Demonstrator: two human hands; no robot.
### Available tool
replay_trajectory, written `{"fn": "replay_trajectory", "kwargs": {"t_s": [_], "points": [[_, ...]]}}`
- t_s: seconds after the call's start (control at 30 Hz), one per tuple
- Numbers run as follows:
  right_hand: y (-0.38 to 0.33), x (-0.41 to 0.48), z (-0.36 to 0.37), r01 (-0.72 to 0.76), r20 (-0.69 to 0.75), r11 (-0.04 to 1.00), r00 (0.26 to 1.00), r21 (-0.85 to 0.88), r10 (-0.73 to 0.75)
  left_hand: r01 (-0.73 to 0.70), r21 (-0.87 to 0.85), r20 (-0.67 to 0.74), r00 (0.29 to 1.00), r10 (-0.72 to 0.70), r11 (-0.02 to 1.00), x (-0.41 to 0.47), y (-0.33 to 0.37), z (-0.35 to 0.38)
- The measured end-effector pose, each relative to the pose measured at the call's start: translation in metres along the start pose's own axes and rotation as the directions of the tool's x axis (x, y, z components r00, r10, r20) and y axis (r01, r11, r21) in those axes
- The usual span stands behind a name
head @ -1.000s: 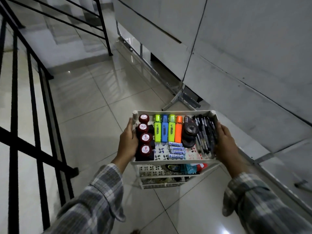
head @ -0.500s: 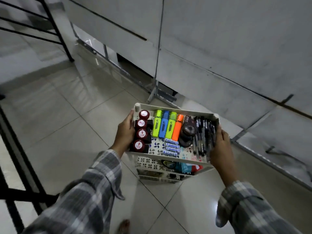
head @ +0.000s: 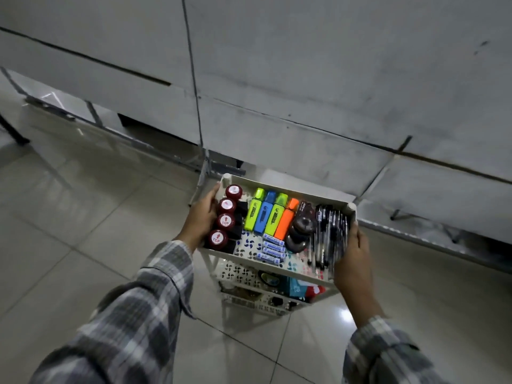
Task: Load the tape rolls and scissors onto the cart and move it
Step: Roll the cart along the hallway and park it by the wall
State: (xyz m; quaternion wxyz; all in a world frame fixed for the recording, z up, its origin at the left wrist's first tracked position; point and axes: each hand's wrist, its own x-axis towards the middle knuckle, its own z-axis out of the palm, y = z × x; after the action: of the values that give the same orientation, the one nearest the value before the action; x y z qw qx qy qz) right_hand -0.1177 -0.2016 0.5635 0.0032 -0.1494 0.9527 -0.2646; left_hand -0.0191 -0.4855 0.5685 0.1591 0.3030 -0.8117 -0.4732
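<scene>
A small white tiered cart (head: 288, 184) stands on the tiled floor in front of me. My left hand (head: 200, 217) grips its left edge and my right hand (head: 352, 261) grips its right edge. The top tray holds dark tape rolls (head: 302, 231), several highlighters (head: 270, 214), red-capped stamps (head: 225, 214), batteries (head: 273, 249) and black pens (head: 327, 234). A lower shelf shows a blue and a red item (head: 303, 289), partly hidden. I cannot make out scissors.
A grey panelled wall (head: 304, 79) runs close behind the cart, with metal frame legs (head: 206, 169) at its foot. Glossy floor tiles (head: 83, 231) spread to the left and toward me. A dark post base (head: 20, 139) shows at the far left.
The view has swung right: the black stair railing has dropped out of sight and the wall fills the frame. The cart has turned with both hands still on its sides.
</scene>
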Motion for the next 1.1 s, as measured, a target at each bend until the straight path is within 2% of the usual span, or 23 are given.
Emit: {"fn": "replay_trajectory", "kwargs": {"t_s": [0.17,0.5,0.67,0.9,1.1], "points": [[-0.005,0.015,0.005,-0.029,0.000,0.999,1.000,-0.013,0.029,-0.008,0.034,0.045,0.999,0.006,0.999,0.024,-0.001,0.001],[-0.012,0.063,0.009,0.005,0.040,0.998,0.999,-0.062,-0.003,-0.002,0.062,-0.005,1.000,0.003,0.998,0.042,-0.003,0.006],[-0.015,0.087,0.009,0.072,0.080,0.994,0.995,-0.083,-0.066,0.012,0.022,-0.073,0.997,-0.010,1.000,0.040,-0.004,0.011],[-0.014,0.129,0.007,0.186,0.118,0.979,0.977,-0.083,-0.176,-0.007,0.027,-0.250,0.968,0.014,1.000,0.044,-0.003,0.025],[-0.011,0.150,0.004,0.060,0.057,0.998,0.996,0.024,-0.061,0.029,0.031,-0.264,0.964,-0.020,0.999,0.058,0.001,0.030]]}}
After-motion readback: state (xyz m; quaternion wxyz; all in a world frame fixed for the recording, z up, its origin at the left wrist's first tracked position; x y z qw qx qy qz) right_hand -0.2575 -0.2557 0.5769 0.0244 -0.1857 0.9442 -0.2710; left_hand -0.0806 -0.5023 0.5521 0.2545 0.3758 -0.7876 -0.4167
